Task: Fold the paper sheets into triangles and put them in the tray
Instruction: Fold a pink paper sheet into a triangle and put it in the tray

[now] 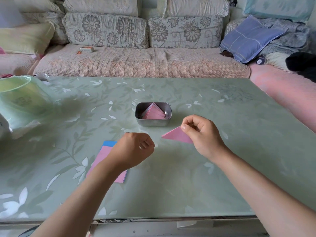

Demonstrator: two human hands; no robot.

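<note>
**Folded triangle held near tray**

The right grip (203, 135), right of centre, pinches one pink triangle (177, 136) between thumb and fingers. The triangle sits over the worktop (188, 177), just below and right of the tray (150, 123). The left grip (135, 151), lower centre, is curled closed and holds nothing. The tray, at centre, contains stacked folded triangles (153, 113). Flat sheets (100, 161), pink over blue, lie beneath the left wrist.

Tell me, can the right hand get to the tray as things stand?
Probably yes. The right hand, pinching a pink triangle, hovers short of the open tray, with only bare table between them; the left hand sits off to the side.
</note>
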